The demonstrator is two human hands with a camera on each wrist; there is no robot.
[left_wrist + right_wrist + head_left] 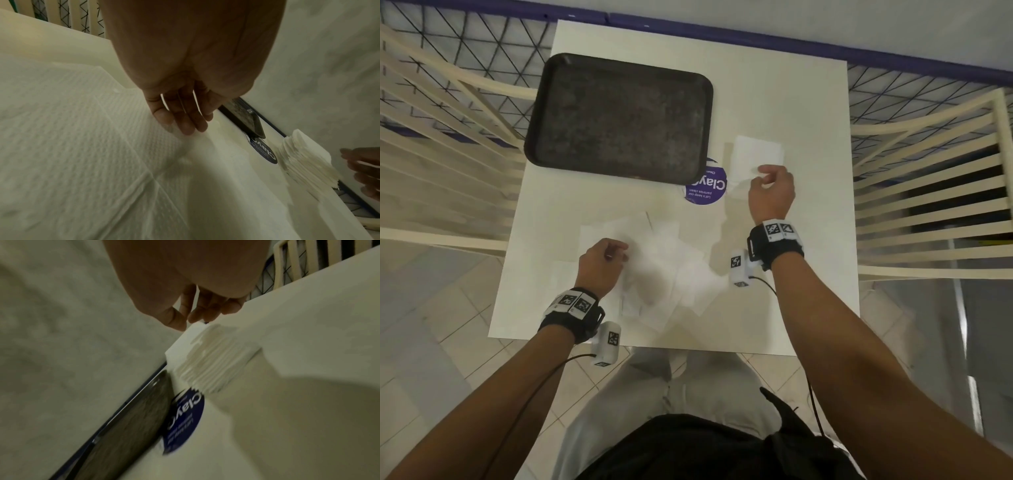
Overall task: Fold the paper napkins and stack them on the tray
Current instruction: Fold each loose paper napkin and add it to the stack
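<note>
A dark empty tray (pixel 619 116) lies at the table's far left, also seen edge-on as the tray (pixel 131 426). Right of it stands a stack of white napkins (pixel 756 150) (pixel 211 363) (pixel 304 155). My right hand (pixel 763 176) (pixel 188 321) is at the stack's near corner, thumb and fingers curled and pinching the top napkin's edge. Several unfolded napkins (pixel 661 274) (pixel 72 129) lie spread over each other near the front edge. My left hand (pixel 616 253) (pixel 180 123) rests on them with relaxed fingertips touching the paper.
A round purple sticker (pixel 705 192) sits on the white table (pixel 808 274) between tray and stack. Cream slatted chairs stand at the left (pixel 431 154) and right (pixel 928 192). The table's front edge is close to my legs.
</note>
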